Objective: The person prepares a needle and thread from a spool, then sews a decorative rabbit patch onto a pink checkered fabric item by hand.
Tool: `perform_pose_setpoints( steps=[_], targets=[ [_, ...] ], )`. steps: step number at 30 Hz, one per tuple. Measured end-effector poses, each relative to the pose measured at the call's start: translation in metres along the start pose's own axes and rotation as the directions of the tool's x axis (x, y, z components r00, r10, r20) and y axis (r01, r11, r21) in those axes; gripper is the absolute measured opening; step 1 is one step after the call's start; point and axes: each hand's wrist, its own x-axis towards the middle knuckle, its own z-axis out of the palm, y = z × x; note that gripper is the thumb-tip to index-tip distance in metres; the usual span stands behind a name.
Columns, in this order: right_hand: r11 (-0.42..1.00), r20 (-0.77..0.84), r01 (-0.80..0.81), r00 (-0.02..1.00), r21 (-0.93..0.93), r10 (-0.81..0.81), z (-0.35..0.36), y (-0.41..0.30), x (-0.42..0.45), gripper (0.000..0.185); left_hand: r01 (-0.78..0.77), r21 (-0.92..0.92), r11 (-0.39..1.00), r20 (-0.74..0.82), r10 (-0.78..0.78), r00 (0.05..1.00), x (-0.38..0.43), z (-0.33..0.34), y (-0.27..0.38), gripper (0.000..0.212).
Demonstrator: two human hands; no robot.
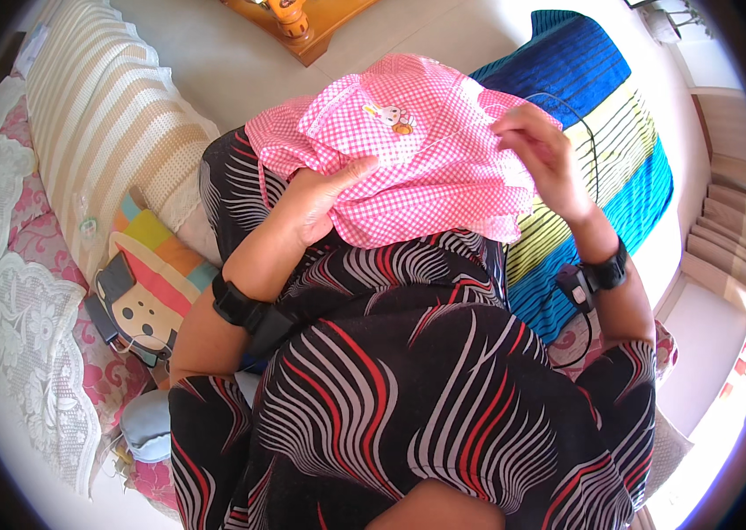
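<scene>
A pink and white gingham cloth piece [432, 205], perhaps a garment or apron, lies bunched over my lap. It bears a lace-edged pocket [336, 109] and a white rabbit figure [389, 118]. My left hand [320, 202] grips the cloth at its left side, thumb on top and the other fingers hidden beneath. Above the cloth's right part, my right hand [545, 156] is raised with thumb and forefinger pinched together. A thin white thread [449, 136] runs taut from the cloth near the rabbit to those fingertips. Whether they also hold a needle cannot be made out.
Left is a sofa with a striped crochet cover [101, 112], a colourful cushion [154, 265] and a dark phone [115, 277]. A blue and yellow striped towel [578, 146] covers a seat at right. Wooden furniture [300, 33] stands ahead. A black cable [593, 146] runs near my right wrist.
</scene>
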Motion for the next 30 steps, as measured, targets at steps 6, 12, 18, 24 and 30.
perform_pose_setpoints(
  steps=[6, 12, 18, 24, 30],
  targets=[
    [0.748, 0.313, -0.209, 0.95, 0.63, 0.002, 0.072, 0.02, 0.041, 0.014, 0.027, 0.002, 1.0, 0.019, -0.027, 0.999, 0.0, -0.005, 0.002, 0.041],
    [0.707, 0.362, -0.336, 0.924, 0.622, 0.121, 0.071, 0.026, 0.036, 0.012, 0.013, 0.089, 0.996, -0.032, -0.01, 0.999, 0.0, -0.008, 0.0, 0.04],
    [0.936, 0.301, -0.25, 0.938, 0.248, 0.171, 0.066, 0.007, 0.032, 0.012, -0.025, 0.09, 0.996, -0.032, 0.028, 0.999, 0.005, -0.012, -0.005, 0.039],
    [0.969, 0.415, -0.132, 0.909, 0.209, 0.035, 0.061, 0.016, 0.033, 0.008, -0.039, 0.126, 0.991, -0.06, 0.047, 0.997, 0.005, -0.014, -0.005, 0.038],
    [0.955, 0.409, -0.167, 0.911, 0.245, 0.054, 0.06, 0.02, 0.032, 0.013, -0.096, 0.121, 0.988, -0.029, 0.1, 0.995, 0.004, -0.011, -0.003, 0.035]
  ],
)
